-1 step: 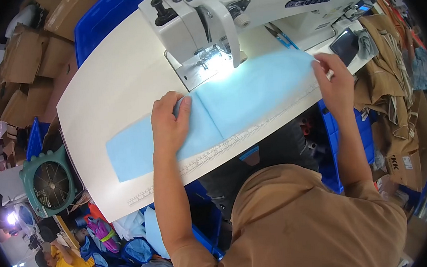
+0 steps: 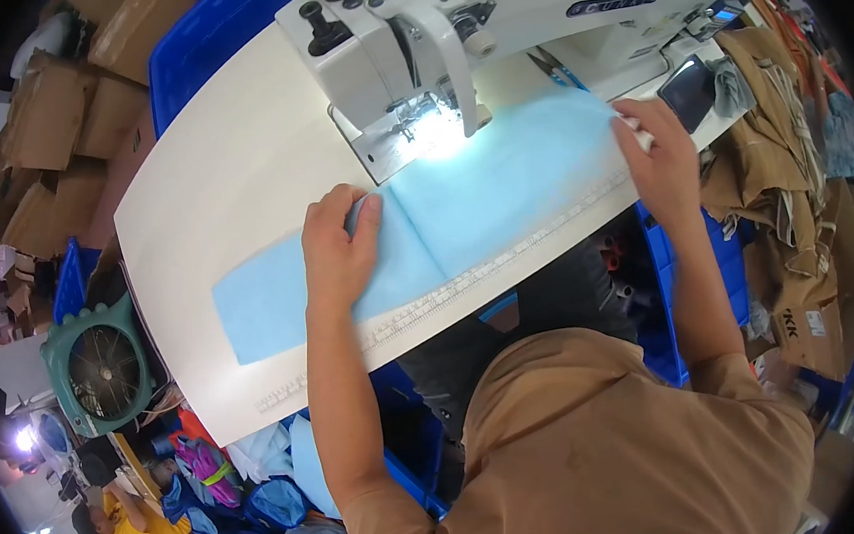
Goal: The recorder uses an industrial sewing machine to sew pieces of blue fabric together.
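I am judging the step to be aligning the light-blue cloth [image 2: 501, 186] beside the lit head of the sewing machine [image 2: 367, 81]; the next move is calling for flat, even feeding. On the white table [image 2: 201, 194], its long axis is running lower left to upper right. The right hand [image 2: 661, 153] is apparently pinching the upper-right end; the left hand [image 2: 338, 249] is resting half-curled, its grip uncertain.

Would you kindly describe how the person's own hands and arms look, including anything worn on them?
The left hand and right hand wear no gloves, and nothing worn shows on either wrist. The forearms are bare. Short brown sleeves match the shirt.
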`<state>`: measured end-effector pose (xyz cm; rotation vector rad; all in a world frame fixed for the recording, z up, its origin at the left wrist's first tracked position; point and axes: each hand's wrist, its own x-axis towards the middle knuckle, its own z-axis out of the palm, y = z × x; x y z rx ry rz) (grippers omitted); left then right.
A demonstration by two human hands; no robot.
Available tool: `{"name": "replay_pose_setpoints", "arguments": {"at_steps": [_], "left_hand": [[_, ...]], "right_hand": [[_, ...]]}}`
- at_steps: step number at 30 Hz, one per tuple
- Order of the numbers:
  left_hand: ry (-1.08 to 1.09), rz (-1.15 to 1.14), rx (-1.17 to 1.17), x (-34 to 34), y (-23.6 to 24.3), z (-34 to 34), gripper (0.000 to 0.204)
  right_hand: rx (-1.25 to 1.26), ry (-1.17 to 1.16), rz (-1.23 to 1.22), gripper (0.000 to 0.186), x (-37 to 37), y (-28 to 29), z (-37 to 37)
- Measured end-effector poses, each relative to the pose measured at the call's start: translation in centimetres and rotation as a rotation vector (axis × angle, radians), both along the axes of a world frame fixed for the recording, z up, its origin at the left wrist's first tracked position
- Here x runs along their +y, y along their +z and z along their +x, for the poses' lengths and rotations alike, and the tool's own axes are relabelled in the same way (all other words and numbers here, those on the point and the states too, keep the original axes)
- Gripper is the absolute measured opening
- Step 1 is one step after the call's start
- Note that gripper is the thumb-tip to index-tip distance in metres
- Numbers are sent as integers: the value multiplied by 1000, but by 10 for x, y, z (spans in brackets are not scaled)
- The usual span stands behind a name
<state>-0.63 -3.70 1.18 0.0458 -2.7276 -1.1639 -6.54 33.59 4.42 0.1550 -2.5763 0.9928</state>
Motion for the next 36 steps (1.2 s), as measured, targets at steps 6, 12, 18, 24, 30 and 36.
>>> {"name": "replay_pose_setpoints", "arguments": {"at_steps": [6,12,18,24,30,36], "left_hand": [[-2,52,-25,-4,-1,-2,25],[22,207,-157,-17,3,-5,24],[62,415,-228,-19,19,-3,19],[18,403,-275,-29,22,-1,19],[-73,250,-285,-17,32,-11,17],[5,-12,20,-12,12,2,19]], "right_hand": [[171,170,172,32,-9,-18,-27],[76,243,276,25,8,-38,-39],[138,44,348,20,19,-41,-35],[341,515,86,23,-60,-29,6],[249,923,92,28,-127,-20,37],[129,888,319,37,-147,-39,38]]}}
